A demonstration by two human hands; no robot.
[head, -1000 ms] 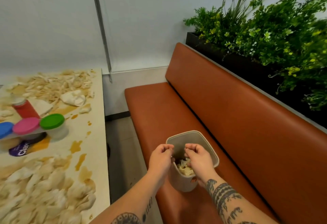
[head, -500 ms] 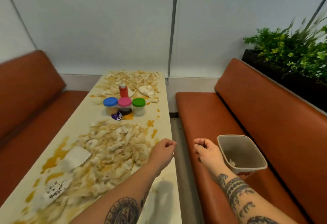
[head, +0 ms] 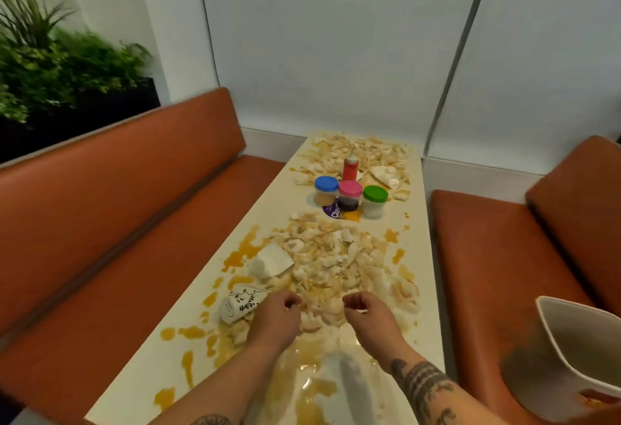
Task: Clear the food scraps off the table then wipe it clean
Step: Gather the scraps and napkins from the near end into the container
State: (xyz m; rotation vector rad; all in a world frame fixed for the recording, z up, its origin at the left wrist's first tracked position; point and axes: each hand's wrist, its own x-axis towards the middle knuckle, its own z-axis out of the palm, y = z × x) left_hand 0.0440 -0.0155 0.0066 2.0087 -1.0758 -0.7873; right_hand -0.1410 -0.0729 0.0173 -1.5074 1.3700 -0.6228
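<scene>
Pale, flaky food scraps (head: pixel 329 263) form an irregular heap mid-frame on the glossy cream table (head: pixel 416 209), among orange sauce smears (head: pixel 242 250). Left hand (head: pixel 275 319) and right hand (head: pixel 369 317), half a second ago off the table edge near the tapered beige bin (head: pixel 571 350) at lower right, now hover over the heap, fingers loosely curled, empty. A crushed paper cup (head: pixel 242 303) lies just beside the left hand.

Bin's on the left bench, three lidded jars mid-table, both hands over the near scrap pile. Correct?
No. The head view shows the bin on the right bench, not the left. The rest holds: three lidded jars midway along the table, left hand and right hand over the near scrap pile.
</scene>
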